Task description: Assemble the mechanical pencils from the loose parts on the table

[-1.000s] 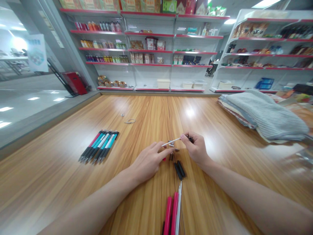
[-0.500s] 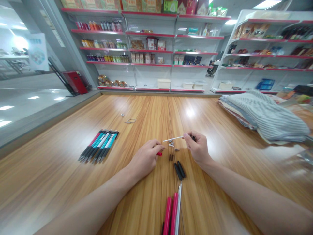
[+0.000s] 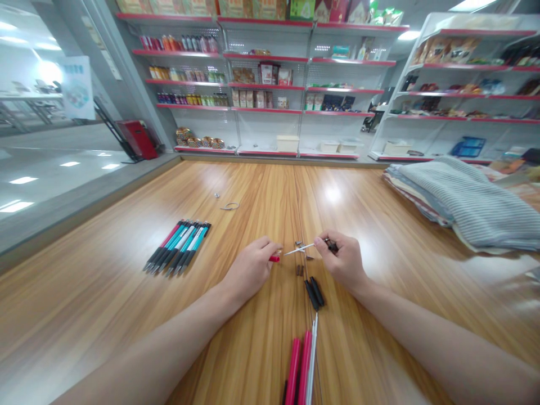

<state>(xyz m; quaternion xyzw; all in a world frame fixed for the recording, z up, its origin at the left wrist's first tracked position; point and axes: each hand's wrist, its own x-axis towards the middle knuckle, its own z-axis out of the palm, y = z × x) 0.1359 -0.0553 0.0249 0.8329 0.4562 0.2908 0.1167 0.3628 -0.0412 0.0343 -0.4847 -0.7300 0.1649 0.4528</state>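
White refill (image 3: 291, 252) is sitting over the middle of the surface (image 3: 84, 309), pinched at one end by the right hand (image 3: 341, 256), thumb against finger, with the bare tip pointing left. Something dark is tucked in that same hand too, can't make out what. Left hand (image 3: 253, 261) has its fingers clamped on a little red piece (image 3: 274, 259), and the two hands are near each other but not touching.

Progress-wise, I'd call it partway. Over toward the left edge there's a neat row of pens (image 3: 179, 247) that look whole to me. Along the seam it's all bits: small metal parts (image 3: 298, 243), short brown pieces (image 3: 299, 270), two black grips (image 3: 311, 295), then down toward the near edge two pinkish-red barrels (image 3: 292, 371) with spare refills (image 3: 313, 349) right beside them. None of that is joined up, and the held refill isn't inside anything.

Materials: barrels are smooth, straight tubes, plastic I'd guess. Grips are matte black and look rubbery. Refills are skinny, pale and stiff-looking. Row pens mix teal, white and red bodies with dark grips and tapered tips. Farther back lies a thin loop (image 3: 230, 206), maybe wire. Wood grain's glossy, and by the right edge there's a soft, striped cloth stack (image 3: 464, 197).
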